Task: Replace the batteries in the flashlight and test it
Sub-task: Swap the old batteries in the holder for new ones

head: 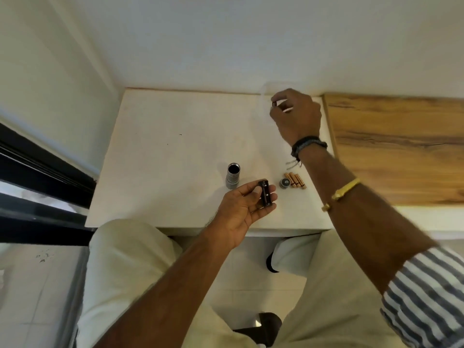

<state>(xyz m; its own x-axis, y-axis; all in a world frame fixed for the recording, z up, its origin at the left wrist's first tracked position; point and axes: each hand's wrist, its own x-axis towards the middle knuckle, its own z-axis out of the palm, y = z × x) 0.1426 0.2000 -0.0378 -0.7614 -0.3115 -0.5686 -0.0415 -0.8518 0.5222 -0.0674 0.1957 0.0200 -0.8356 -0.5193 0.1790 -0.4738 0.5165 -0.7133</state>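
The flashlight (233,175) stands open on the white table (160,151), its dark mouth facing up, with its end cap (285,183) lying a little to the right and touching a row of copper-coloured batteries (296,180). The left hand (244,208) is half closed, thumb and fingers curled round a black battery holder (266,193) held just above the table's near edge. The right hand (296,114) has reached to the far right corner, its fingertips pinched on something small and dark — probably a spent battery, though blur leaves that unsure — over what looks like a clear container (only a faint outline shows against the wall).

By my reading, the job is at the emptying stage: old cells are going out of the holder and being set aside, while the fresh ones wait by the cap. Whether the holder is now fully empty cannot be told from here.

The next move calls for the right hand to let go of its load, come back to the copper row and pick one cell — then seat it in the holder with the poles the right way round, which will need the left hand to turn an open slot upward.
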